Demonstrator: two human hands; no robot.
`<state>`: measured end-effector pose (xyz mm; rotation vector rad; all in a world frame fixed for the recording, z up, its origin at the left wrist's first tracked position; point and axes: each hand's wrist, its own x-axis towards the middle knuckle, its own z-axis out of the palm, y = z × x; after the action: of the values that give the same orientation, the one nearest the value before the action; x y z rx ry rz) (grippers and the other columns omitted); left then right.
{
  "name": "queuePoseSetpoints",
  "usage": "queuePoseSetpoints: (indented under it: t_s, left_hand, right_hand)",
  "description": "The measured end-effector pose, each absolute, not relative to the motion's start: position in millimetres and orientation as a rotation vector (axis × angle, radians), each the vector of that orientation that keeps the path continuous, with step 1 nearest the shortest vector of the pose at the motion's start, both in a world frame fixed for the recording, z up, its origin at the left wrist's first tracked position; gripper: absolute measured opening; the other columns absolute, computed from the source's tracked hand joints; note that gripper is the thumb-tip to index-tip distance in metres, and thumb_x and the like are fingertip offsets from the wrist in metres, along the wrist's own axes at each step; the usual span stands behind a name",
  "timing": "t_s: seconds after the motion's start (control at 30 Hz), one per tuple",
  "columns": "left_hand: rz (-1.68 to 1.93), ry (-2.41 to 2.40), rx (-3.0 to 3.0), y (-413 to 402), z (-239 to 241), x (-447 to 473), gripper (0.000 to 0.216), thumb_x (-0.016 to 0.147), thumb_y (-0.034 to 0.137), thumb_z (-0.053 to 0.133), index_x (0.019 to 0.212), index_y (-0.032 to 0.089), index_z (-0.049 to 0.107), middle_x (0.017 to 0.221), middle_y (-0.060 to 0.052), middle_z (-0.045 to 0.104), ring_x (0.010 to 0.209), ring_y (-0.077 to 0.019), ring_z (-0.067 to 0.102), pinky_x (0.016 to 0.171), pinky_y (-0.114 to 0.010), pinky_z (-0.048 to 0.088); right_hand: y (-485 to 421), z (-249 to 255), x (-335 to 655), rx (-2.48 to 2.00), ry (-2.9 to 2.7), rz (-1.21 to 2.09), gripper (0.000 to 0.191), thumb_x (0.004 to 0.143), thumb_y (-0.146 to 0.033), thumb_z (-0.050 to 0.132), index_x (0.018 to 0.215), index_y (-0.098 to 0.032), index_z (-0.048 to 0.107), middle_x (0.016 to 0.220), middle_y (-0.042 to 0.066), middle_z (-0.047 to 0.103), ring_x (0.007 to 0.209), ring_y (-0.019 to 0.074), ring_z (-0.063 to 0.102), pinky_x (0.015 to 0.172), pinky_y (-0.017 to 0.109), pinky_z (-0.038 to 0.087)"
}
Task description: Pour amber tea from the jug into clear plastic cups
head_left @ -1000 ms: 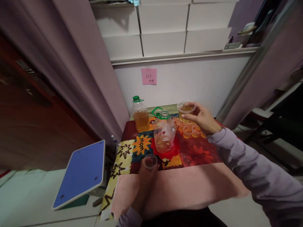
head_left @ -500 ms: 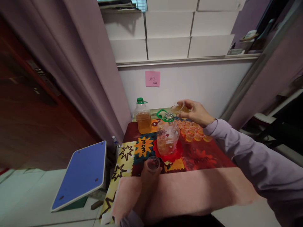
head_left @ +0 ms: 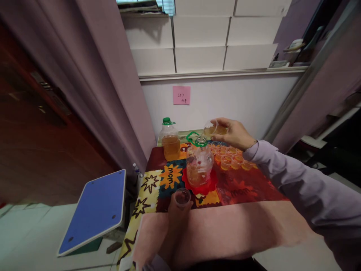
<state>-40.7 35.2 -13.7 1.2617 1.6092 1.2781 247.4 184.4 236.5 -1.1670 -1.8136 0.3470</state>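
Note:
My right hand (head_left: 234, 132) grips a clear plastic cup (head_left: 211, 130) holding amber liquid, tilted left over the mouth of an uncapped plastic jug (head_left: 200, 165). The jug stands upright with some pale liquid low inside; a green handle (head_left: 193, 137) sticks out at its neck. Beneath it lies a red scalloped mat (head_left: 213, 185). My left hand (head_left: 179, 210) is wrapped round another clear cup (head_left: 182, 197), upright near the front of the table, which looks empty. Several cups of orange-looking liquid (head_left: 231, 162) stand close together right of the jug, below my right forearm.
A second jug (head_left: 170, 146), green-capped and partly full of amber liquid, stands at the table's back left. The patterned tablecloth (head_left: 152, 184) has a pink cloth (head_left: 225, 226) along the front. A blue board (head_left: 94, 210) leans at left. A pink note (head_left: 181, 95) is on the wall.
The cup in my right hand is tipped slightly further toward the jug mouth. My left hand and its cup stay about where they were.

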Motion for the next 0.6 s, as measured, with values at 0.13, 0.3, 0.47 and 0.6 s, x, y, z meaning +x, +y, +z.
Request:
queuePoseSetpoints:
  t_s: [0.13,0.3,0.47,0.6]
  left_hand:
    - [1.275,1.618,1.250,36,-14,-41,0.048,0.066,0.044,0.086,0.104,0.022,0.068,0.100,-0.009,0.080,0.095,-0.0296,0.078,0.091,-0.046,0.062]
    - [1.276,1.611,1.240,35,-13,-40,0.048,0.066,0.044,0.086,0.104,0.022,0.068,0.101,-0.008,0.080,0.097,-0.0290,0.078,0.091,-0.045,0.062]
    - [1.275,1.618,1.236,35,-15,-39,0.049,0.067,0.044,0.085,0.106,0.021,0.068,0.102,-0.009,0.081,0.097,-0.0294,0.078,0.091,-0.045,0.062]
    - [1.273,1.612,1.247,36,-16,-40,0.049,0.066,0.044,0.086,0.105,0.021,0.068,0.104,-0.010,0.081,0.098,-0.0293,0.078,0.092,-0.045,0.062]
  right_hand:
    - [185,240,246,-1.196,-1.862,0.276,0.060,0.066,-0.032,0.096,0.123,-0.021,0.080,0.112,0.006,0.083,0.102,0.0303,0.078,0.099,0.051,0.063]
    - [183,245,245,-1.190,-1.900,0.165,0.059,0.067,-0.031,0.095,0.123,-0.023,0.081,0.116,0.006,0.083,0.104,0.0309,0.078,0.101,0.051,0.062]
    - [182,248,242,-1.234,-1.930,0.112,0.061,0.066,-0.027,0.094,0.126,-0.023,0.081,0.116,0.007,0.082,0.106,0.0317,0.078,0.100,0.051,0.062]
    - [181,250,239,-1.281,-1.948,0.067,0.063,0.068,-0.024,0.092,0.130,-0.022,0.080,0.121,0.009,0.081,0.110,0.0329,0.077,0.102,0.051,0.061]
